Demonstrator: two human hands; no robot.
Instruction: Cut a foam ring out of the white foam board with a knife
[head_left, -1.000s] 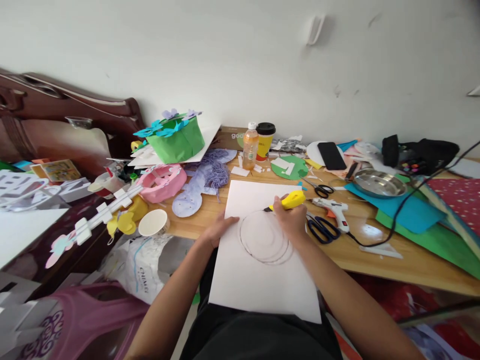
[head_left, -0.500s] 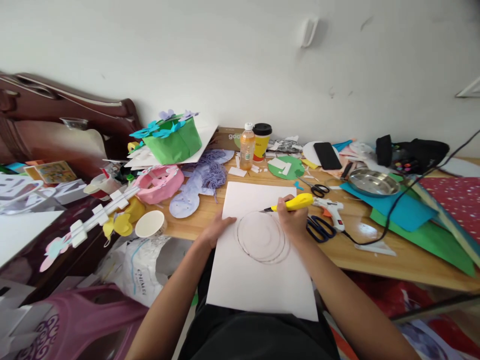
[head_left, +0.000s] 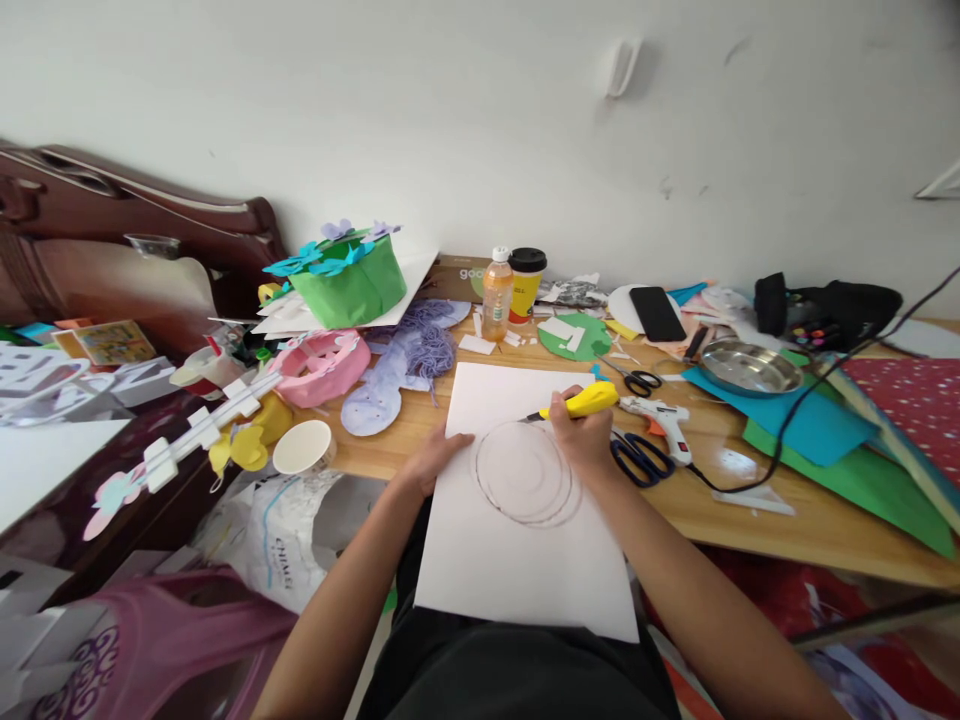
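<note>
A white board [head_left: 525, 590] lies partly over the table's front edge and reaches down to my lap. Several rough, overlapping circles [head_left: 523, 475] are drawn on it. In my right hand [head_left: 581, 435] is a craft knife [head_left: 592, 399] with a thick yellow handle and a dark, narrow blade. Its tip meets the board at the upper edge of the circles. My left hand [head_left: 435, 458] grips the board's left edge, thumb lying on top; its other fingers are mostly hidden.
Right of the board lie dark-handled scissors [head_left: 643, 459], a glue gun [head_left: 664, 422] with a black cord and a steel dish [head_left: 750, 367]. Behind stand a drink bottle [head_left: 496, 297] and a yellow cup [head_left: 526, 285]. A pink paper basket [head_left: 322, 370] and white tub [head_left: 304, 450] are left.
The knife and my right hand have shifted slightly left along the circle's upper edge, and the handle has tilted a little. My left hand stays at the board's edge.
</note>
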